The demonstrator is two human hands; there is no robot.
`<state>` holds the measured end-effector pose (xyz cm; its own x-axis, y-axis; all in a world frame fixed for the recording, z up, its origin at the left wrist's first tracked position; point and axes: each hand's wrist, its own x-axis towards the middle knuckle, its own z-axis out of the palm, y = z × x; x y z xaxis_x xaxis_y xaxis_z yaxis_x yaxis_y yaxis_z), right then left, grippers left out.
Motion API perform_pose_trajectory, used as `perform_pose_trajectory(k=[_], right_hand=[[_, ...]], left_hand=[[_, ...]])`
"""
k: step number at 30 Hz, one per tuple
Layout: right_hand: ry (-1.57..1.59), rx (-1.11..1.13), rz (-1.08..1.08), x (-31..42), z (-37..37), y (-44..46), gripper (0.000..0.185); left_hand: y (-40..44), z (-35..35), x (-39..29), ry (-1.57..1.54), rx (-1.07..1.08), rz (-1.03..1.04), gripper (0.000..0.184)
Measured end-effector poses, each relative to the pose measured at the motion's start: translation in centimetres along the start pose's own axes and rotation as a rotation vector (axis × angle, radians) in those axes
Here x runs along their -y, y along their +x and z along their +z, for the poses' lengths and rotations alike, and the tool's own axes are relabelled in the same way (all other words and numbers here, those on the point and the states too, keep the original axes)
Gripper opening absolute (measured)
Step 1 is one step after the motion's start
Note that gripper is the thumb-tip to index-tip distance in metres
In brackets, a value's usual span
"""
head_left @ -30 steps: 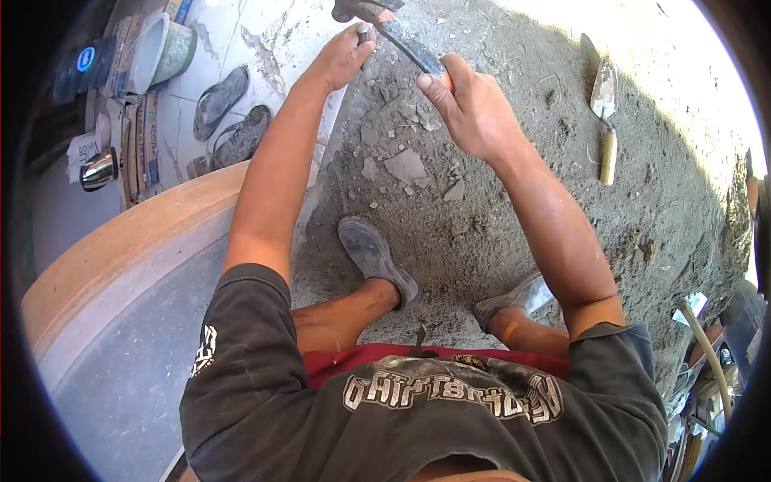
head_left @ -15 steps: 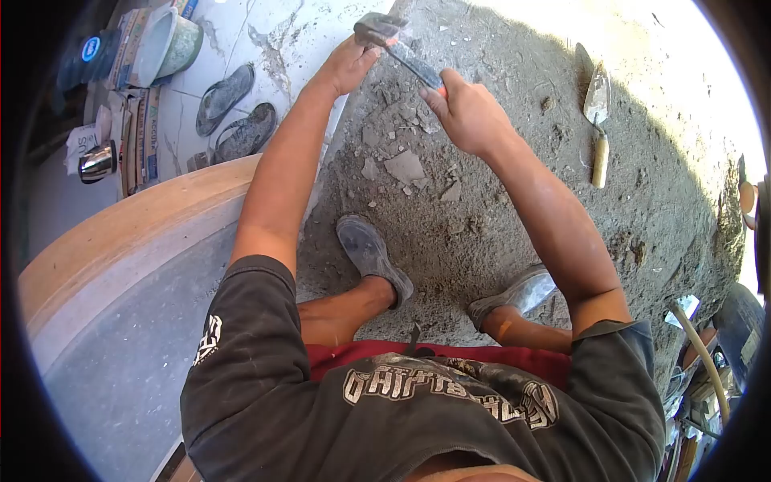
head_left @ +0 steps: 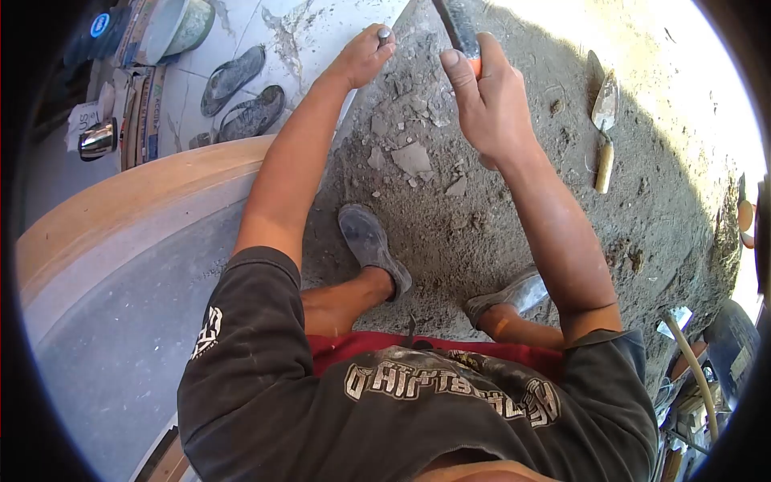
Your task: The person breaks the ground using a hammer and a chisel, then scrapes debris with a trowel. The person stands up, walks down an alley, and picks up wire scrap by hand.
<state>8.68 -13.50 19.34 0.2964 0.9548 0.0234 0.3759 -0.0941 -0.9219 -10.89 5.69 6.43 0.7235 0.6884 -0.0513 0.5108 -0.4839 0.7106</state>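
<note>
My left hand (head_left: 361, 60) is closed around a chisel (head_left: 383, 34), at the edge of the white tiled floor (head_left: 277, 52). Only the chisel's round metal end sticks up from the fist; its lower part is hidden. My right hand (head_left: 491, 108) grips a hammer (head_left: 458, 28) by its handle, thumb laid along it. The hammer's head is beyond the top of the view. Below the hands, broken tile pieces (head_left: 412, 159) lie on rough grey ground.
A trowel (head_left: 605, 120) lies on the ground (head_left: 562, 185) to the right. Worn slippers (head_left: 233, 80) sit on the tiles, near a bucket (head_left: 189, 30) and a metal cup (head_left: 97, 140). A curved wooden-topped edge (head_left: 144, 181) runs along the left. Assorted tools and scraps (head_left: 699, 369) crowd the lower right.
The hammer's head, over my left fist before, has swung up and out of view. My right hand has moved right, uncovering the chisel's end. The view has shifted slightly.
</note>
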Motion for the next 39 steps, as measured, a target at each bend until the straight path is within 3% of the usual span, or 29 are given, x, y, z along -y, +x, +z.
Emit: perform_pose_trajectory(k=[3, 5, 6, 8, 9, 12, 14, 18, 20, 24, 26, 27, 30, 34, 36, 39], right_hand=[[-0.015, 0.031, 0.039, -3.8, 1.8, -0.1, 0.046], [-0.354, 0.247, -0.083, -7.5, 2.4, 0.8, 0.048], [-0.371, 0.233, -0.11, -5.9, 1.1, 1.9, 0.048], [-0.172, 0.283, 0.12, -0.9, -0.5, 0.3, 0.046], [-0.101, 0.171, 0.083, 0.0, -0.2, -0.3, 0.044], [-0.156, 0.21, 0.118, -3.0, 1.6, -0.3, 0.043], [-0.291, 0.295, 0.122, -6.2, 1.6, 0.0, 0.043], [-0.161, 0.219, 0.288, -6.9, -0.1, -2.2, 0.043], [0.151, 0.138, 0.407, -7.1, -1.1, -2.2, 0.043], [0.288, 0.087, 0.453, -7.5, -2.0, -2.6, 0.035], [0.261, 0.089, 0.476, -7.7, -2.4, -3.0, 0.037], [0.271, 0.088, 0.476, -7.7, -2.6, -3.0, 0.037], [0.276, 0.084, 0.479, -7.5, -2.9, -2.8, 0.039], [0.248, 0.106, 0.413, -7.0, -3.1, -2.0, 0.041], [0.228, 0.11, 0.374, -6.2, -3.2, -1.5, 0.043], [0.228, 0.025, 0.163, -3.9, -3.8, -0.6, 0.05]], left_hand=[[-0.8, 0.2, -0.4, 0.055, 0.033, -0.098, 0.025], [-0.2, 1.4, 1.3, 0.199, -0.149, 0.128, 0.024], [1.5, 0.7, 1.1, 0.204, -0.177, 0.148, 0.024], [-0.3, 0.8, 1.3, 0.001, -0.048, -0.054, 0.026], [-0.6, 0.4, 0.5, 0.023, -0.036, -0.054, 0.026], [-0.4, 0.3, -0.2, 0.03, 0.001, -0.167, 0.026], [-0.2, 1.1, 0.4, 0.136, -0.092, -0.034, 0.024], [-3.0, 1.8, -2.6, 0.103, -0.022, -0.265, 0.012], [-3.6, 2.4, -4.1, 0.037, 0.102, -0.147, 0.008], [-6.0, 4.5, -7.6, 0.018, 0.238, 0.069, 0.007], [-4.8, 4.1, -7.6, -0.025, -0.022, 0.206, 0.007], [-3.7, 3.0, -6.9, 0.016, -0.021, 0.048, 0.01], [0.4, -0.4, -5.5, 0.025, -0.063, -0.033, 0.023], [3.6, -1.8, -3.5, 0.298, 0.041, -0.003, 0.014], [3.7, -1.6, -3.2, 0.271, 0.047, 0.001, 0.011], [3.7, -0.7, -3.2, 0.363, 0.105, -0.069, 0.01]])
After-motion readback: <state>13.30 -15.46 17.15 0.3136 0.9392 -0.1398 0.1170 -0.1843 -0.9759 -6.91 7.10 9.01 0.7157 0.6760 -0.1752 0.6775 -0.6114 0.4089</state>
